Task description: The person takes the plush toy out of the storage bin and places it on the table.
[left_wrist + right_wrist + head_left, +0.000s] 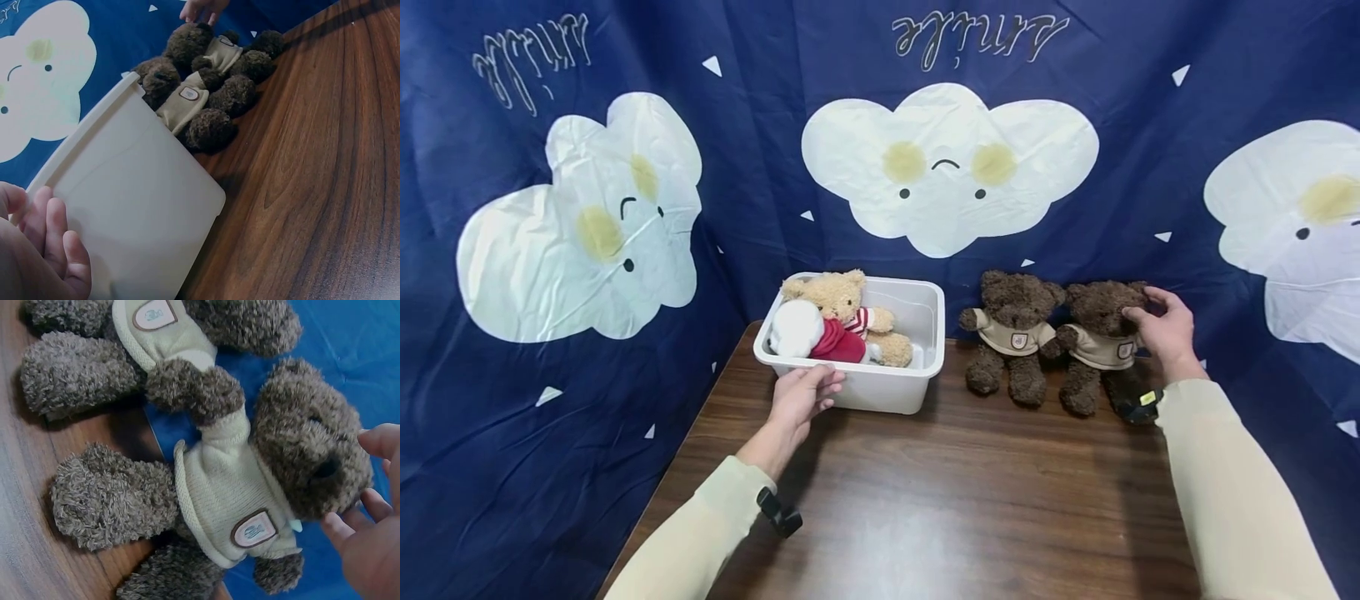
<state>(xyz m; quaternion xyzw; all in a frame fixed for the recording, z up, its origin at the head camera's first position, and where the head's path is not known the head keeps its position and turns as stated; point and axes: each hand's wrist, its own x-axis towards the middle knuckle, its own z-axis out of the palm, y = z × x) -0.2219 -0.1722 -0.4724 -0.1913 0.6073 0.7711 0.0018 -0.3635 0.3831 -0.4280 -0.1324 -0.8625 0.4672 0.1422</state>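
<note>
**Right hand at right-hand brown bear, left hand on bin rim**

Text: "smile" in dark, white-outlined script, printed twice, upside down, on the dark-blue fabric backdrop (760, 150). White cloud-face prints (951, 167) also inverted. Both bears' sweaters carry a dark-edged shield patch (254, 530) with a small blue emblem; any lettering too small to read. Yellow label (1147, 398) on the right wrist's black band, illegible.

Materials: dark wood-grain table (925, 483), glossy. Light-grey rectangular plastic bin (880, 392), smooth walls, rolled rim, rounded corners. Inside: tan curly-plush bear (827, 293) in red-and-white stripes, plus a white-headed plush toy in red top (835, 342) lying partly over it.

Main item: right-hand dark-brown curly-plush bear in beige knit sweater (1101, 350), on the table against the backdrop, upright, right of a matching dark-brown bear (1011, 333). Adjacent paws touching. Rolled hem, black nose, pale-teal tab near the neck.

Grip: right hand (1168, 333) has thumb and fingers spread around the bear's head, touching; can't tell if it's squeezing. Left hand (805, 396) pinches the bin's front rim, fingers partly curled along the outer wall.
</note>
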